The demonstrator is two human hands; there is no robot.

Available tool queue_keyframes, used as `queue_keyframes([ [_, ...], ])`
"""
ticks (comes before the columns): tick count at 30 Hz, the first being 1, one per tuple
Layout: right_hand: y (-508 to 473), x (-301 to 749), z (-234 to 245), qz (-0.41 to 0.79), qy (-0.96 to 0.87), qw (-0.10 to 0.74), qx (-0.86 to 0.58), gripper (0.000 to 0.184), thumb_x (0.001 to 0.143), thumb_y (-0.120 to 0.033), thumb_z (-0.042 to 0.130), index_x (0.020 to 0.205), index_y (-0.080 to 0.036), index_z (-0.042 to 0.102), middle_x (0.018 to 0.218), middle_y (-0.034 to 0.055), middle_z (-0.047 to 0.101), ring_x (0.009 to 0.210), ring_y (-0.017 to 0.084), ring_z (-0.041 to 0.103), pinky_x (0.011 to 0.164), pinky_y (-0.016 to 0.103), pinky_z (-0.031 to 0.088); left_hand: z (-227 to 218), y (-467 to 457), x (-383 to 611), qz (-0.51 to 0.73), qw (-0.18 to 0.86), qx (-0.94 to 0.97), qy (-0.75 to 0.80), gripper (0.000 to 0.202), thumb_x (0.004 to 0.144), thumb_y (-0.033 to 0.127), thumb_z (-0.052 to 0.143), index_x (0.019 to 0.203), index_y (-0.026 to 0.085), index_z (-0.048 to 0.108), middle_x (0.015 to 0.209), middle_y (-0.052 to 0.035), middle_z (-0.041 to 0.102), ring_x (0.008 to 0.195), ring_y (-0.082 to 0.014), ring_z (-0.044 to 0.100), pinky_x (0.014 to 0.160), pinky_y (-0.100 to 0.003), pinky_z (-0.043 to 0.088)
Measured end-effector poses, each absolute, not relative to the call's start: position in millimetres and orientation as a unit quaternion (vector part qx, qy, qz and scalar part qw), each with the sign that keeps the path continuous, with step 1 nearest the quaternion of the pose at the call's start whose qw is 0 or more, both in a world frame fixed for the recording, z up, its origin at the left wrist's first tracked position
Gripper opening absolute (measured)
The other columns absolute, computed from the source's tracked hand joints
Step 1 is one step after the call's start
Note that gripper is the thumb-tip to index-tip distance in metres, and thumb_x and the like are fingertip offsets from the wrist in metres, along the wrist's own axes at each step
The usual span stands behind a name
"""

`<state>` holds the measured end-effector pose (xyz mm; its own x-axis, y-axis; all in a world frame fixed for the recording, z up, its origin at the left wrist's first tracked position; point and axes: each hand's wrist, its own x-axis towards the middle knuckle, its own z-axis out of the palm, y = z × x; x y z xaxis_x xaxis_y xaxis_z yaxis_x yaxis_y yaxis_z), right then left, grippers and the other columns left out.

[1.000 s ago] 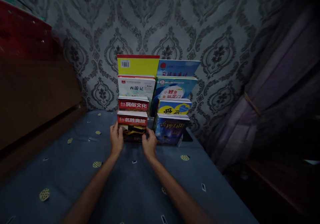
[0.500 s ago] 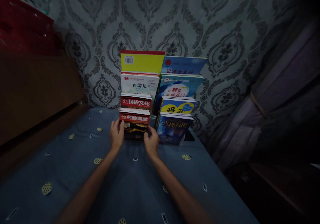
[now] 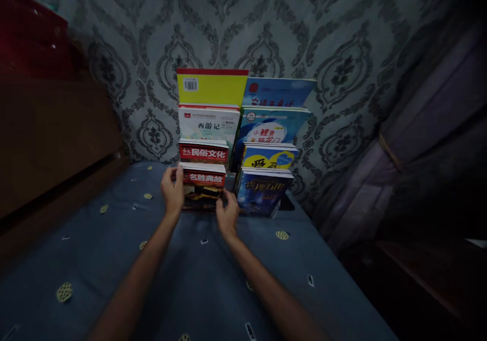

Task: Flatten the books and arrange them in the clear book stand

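Upright books stand in two stepped columns. At the front of the left column is a red-and-black book (image 3: pixel 203 194) with white lettering. My left hand (image 3: pixel 172 188) grips its upper left edge, thumb toward the cover and fingers partly hidden behind. Lower down, my right hand (image 3: pixel 228 213) holds the right edge with thumb and fingers. Behind it rise a red book (image 3: pixel 204 152), a white book (image 3: pixel 207 128) and a yellow book (image 3: pixel 220 90) with a barcode. To the right, a dark blue book (image 3: pixel 262 194) fronts the other column, apart from my right hand.
Blue patterned cloth (image 3: pixel 201 280) covers the surface under the books. Patterned wallpaper (image 3: pixel 152 36) is close behind. A brown wooden panel (image 3: pixel 57 143) borders the left, with a red object (image 3: pixel 34 36) above it. A tied curtain (image 3: pixel 365 178) hangs at right.
My left hand has slid up the front book's left edge, to near its top corner. My right hand stays at the lower right edge. The view has shifted slightly.
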<state>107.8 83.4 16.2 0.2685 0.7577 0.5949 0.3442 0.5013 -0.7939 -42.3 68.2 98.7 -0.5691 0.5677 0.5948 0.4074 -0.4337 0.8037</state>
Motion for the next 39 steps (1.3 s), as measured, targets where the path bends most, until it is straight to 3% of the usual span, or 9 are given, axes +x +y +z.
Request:
queue_keyframes([
  [7, 78.0, 107.3, 18.0, 0.160, -0.587, 0.639, -0.471, 0.038, 0.077, -0.015, 0.048, 0.110, -0.017, 0.068, 0.102, 0.0087, 0.070, 0.099, 0.023, 0.064, 0.092, 0.036, 0.050, 110.9, 70.7, -44.7, 0.717, 0.030, 0.466, 0.517, 0.027, 0.090, 0.032, 0.054, 0.066, 0.019, 0.054, 0.061, 0.0047, 0.051, 0.062, -0.0122, 0.049, 0.060, -0.021, 0.037],
  [17, 80.5, 113.3, 18.6, 0.189, -0.592, 0.619, -0.481, 0.040, 0.078, -0.014, 0.050, 0.113, -0.017, 0.069, 0.106, 0.0093, 0.071, 0.101, 0.025, 0.064, 0.095, 0.038, 0.050, 106.4, 73.6, -55.7, 0.691, 0.096, 0.470, 0.541, 0.035, 0.087, 0.050, 0.053, 0.075, 0.018, 0.058, 0.068, 0.0026, 0.056, 0.064, -0.0134, 0.051, 0.058, -0.022, 0.040],
  [21, 69.1, 126.6, 20.1, 0.212, -0.606, 0.608, -0.467, 0.046, 0.078, -0.017, 0.054, 0.123, -0.018, 0.066, 0.118, 0.0110, 0.070, 0.108, 0.027, 0.064, 0.099, 0.044, 0.049, 115.1, 59.7, -49.8, 0.655, -0.024, 0.488, 0.576, 0.029, 0.089, 0.045, 0.051, 0.091, 0.017, 0.061, 0.090, -0.0044, 0.063, 0.090, -0.0212, 0.057, 0.083, -0.031, 0.047],
  [24, 53.6, 152.7, 27.8, 0.227, -0.611, 0.628, -0.425, 0.044, 0.082, -0.020, 0.052, 0.124, -0.018, 0.065, 0.115, 0.0105, 0.072, 0.104, 0.026, 0.067, 0.095, 0.042, 0.052, 120.6, 41.0, -17.7, 0.640, -0.138, 0.533, 0.536, 0.030, 0.093, 0.039, 0.050, 0.109, 0.016, 0.059, 0.110, -0.0112, 0.061, 0.111, -0.0261, 0.054, 0.100, -0.041, 0.041],
  [27, 41.5, 192.0, 40.7, 0.201, -0.582, 0.670, -0.414, 0.035, 0.087, -0.022, 0.049, 0.116, -0.021, 0.068, 0.107, 0.0077, 0.072, 0.098, 0.022, 0.068, 0.088, 0.038, 0.054, 113.4, 30.1, 29.0, 0.600, -0.054, 0.674, 0.427, 0.032, 0.099, 0.034, 0.040, 0.122, 0.017, 0.056, 0.118, -0.0121, 0.061, 0.116, -0.0229, 0.056, 0.104, -0.039, 0.042],
  [29, 40.1, 219.0, 48.7, 0.136, -0.558, 0.692, -0.438, 0.032, 0.087, -0.022, 0.049, 0.112, -0.020, 0.068, 0.106, 0.0077, 0.070, 0.098, 0.022, 0.065, 0.091, 0.039, 0.052, 101.2, 32.8, 56.4, 0.557, 0.045, 0.721, 0.410, 0.041, 0.100, 0.033, 0.040, 0.137, 0.017, 0.047, 0.136, -0.0135, 0.054, 0.131, -0.0224, 0.049, 0.112, -0.040, 0.037],
  [33, 58.7, 255.9, 53.5, 0.029, -0.502, 0.717, -0.483, 0.042, 0.084, -0.026, 0.050, 0.124, -0.019, 0.061, 0.119, 0.0108, 0.063, 0.112, 0.024, 0.059, 0.099, 0.044, 0.047, 77.4, 56.6, 85.5, 0.549, 0.191, 0.702, 0.412, 0.060, 0.098, 0.039, 0.042, 0.152, 0.015, 0.031, 0.156, -0.0155, 0.037, 0.146, -0.0246, 0.034, 0.118, -0.042, 0.030],
  [39, 102.9, 263.3, 37.3, 0.113, -0.487, 0.711, -0.494, 0.056, 0.082, -0.034, 0.052, 0.134, -0.014, 0.055, 0.135, 0.0154, 0.060, 0.125, 0.028, 0.054, 0.109, 0.050, 0.040, 73.8, 79.8, 96.0, 0.571, 0.249, 0.661, 0.417, 0.060, 0.096, 0.037, 0.043, 0.151, 0.014, 0.036, 0.156, -0.0142, 0.039, 0.146, -0.0248, 0.034, 0.120, -0.043, 0.026],
])
